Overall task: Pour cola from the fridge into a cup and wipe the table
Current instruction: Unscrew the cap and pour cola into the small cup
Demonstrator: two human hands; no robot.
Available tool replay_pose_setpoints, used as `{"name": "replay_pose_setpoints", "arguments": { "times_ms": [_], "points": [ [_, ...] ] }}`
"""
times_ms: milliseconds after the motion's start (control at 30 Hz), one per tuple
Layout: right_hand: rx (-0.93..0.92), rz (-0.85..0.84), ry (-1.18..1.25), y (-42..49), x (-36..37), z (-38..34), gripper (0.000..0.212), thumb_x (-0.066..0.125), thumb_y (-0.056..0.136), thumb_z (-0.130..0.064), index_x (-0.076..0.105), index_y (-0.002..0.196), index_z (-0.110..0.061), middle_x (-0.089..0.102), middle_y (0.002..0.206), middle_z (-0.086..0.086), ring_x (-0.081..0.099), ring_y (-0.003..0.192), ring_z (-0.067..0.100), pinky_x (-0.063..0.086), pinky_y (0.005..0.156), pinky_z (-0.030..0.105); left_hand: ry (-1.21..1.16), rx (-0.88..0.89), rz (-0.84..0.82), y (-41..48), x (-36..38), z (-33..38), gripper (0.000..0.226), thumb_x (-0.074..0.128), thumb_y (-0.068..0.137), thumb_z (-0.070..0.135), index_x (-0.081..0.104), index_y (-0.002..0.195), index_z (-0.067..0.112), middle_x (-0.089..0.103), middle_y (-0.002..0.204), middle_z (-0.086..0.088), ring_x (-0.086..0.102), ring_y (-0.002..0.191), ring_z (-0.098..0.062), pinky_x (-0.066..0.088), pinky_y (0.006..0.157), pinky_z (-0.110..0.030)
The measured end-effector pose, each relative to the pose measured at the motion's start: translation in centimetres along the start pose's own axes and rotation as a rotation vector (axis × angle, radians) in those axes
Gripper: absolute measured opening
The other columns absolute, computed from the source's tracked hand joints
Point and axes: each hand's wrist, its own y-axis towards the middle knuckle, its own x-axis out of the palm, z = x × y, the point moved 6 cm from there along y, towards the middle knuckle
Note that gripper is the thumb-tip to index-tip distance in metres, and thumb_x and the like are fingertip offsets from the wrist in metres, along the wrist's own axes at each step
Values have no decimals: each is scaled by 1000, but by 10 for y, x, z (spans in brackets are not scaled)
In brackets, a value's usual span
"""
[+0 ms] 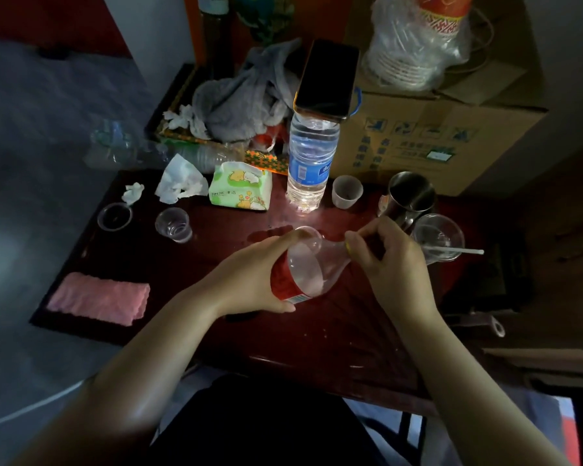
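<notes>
My left hand [249, 277] grips a clear cola bottle [305, 267] with a red label, tilted with its neck pointing right over the dark red table [334, 331]. My right hand [391, 264] pinches the bottle's cap end, which my fingers hide. The bottle looks almost empty. A clear plastic cup [438, 238] with a white straw stands just right of my right hand. A folded pink cloth [100, 297] lies at the table's left front. A small puddle [266, 234] glistens beyond the bottle.
A water bottle [308, 163] with a phone [329, 80] on top stands mid-table. Nearby are a small white cup [346, 191], a steel mug [409, 198], two clear cups [173, 225], a tissue pack [240, 186] and crumpled tissues [179, 181]. A cardboard box [435, 136] sits behind.
</notes>
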Motion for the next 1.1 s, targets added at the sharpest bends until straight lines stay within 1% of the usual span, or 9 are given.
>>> {"name": "replay_pose_setpoints", "arguments": {
  "times_ms": [100, 167, 300, 467, 633, 733, 867, 1000, 1100],
  "points": [
    [-47, -12, 20, -3, -1, -3, 28, 64, 84, -39, 61, 82, -12, 66, 77, -4, 62, 72, 11, 48, 65, 31, -70, -19, -79, -2, 2, -3, 111, 88, 56, 36, 19, 141, 51, 42, 129, 31, 46, 115, 8, 35, 83, 0],
    [-95, -48, 53, -4, -2, -6, 28, 63, 82, -40, 62, 86, -12, 66, 80, -5, 62, 76, 9, 48, 68, 28, -126, -27, -119, -4, 3, -5, 111, 90, 53, 36, 21, 139, 55, 44, 129, 31, 44, 119, 11, 35, 95, -8],
    [-74, -147, 63, -2, -4, -4, 20, 67, 84, -35, 62, 92, -17, 66, 88, -7, 62, 83, 7, 49, 73, 30, -126, -32, -85, -9, 1, -4, 113, 90, 53, 37, 16, 133, 64, 44, 133, 21, 45, 120, 4, 39, 98, -18],
    [55, -97, -166, -7, 4, -10, 53, 48, 74, -68, 60, 84, -18, 60, 67, -6, 55, 59, 9, 42, 55, 30, -14, 3, 2, -10, -6, 1, 110, 88, 54, 38, 16, 134, 59, 45, 122, 19, 48, 114, -1, 48, 92, -33],
    [154, 51, 30, -15, 0, -21, 60, 46, 66, -75, 61, 80, -19, 64, 67, -4, 58, 63, 8, 46, 60, 32, 28, 63, 25, -12, -15, 5, 109, 87, 54, 39, 15, 134, 57, 41, 122, 24, 45, 115, 2, 45, 94, -27],
    [101, 56, 79, -17, 0, -29, 56, 50, 73, -73, 57, 81, -19, 65, 70, -2, 59, 65, 11, 47, 63, 35, -26, 73, 11, -12, -17, 7, 109, 88, 55, 36, 12, 127, 66, 35, 122, 38, 39, 118, 9, 35, 96, -14],
    [-50, -32, 135, -15, -4, -36, 34, 57, 81, -51, 57, 85, -18, 62, 75, -3, 57, 71, 15, 46, 66, 34, -107, 108, -16, -15, -21, 9, 110, 90, 55, 29, 14, 120, 74, 21, 117, 62, 27, 112, 33, 22, 89, 6],
    [-160, -178, 202, -11, -5, -38, 23, 61, 86, -37, 58, 96, -17, 64, 89, -5, 61, 86, 14, 49, 76, 36, -146, 107, -62, -18, -23, 8, 113, 91, 55, 28, 11, 118, 79, 22, 117, 63, 26, 114, 33, 21, 89, 7],
    [-65, -217, 96, -6, -5, -33, 17, 61, 87, -38, 59, 92, -22, 66, 87, -10, 62, 83, 8, 49, 75, 31, -108, 78, -33, -18, -22, 8, 113, 90, 54, 29, 11, 117, 79, 27, 118, 58, 31, 114, 29, 27, 91, 2]
  ]
}}
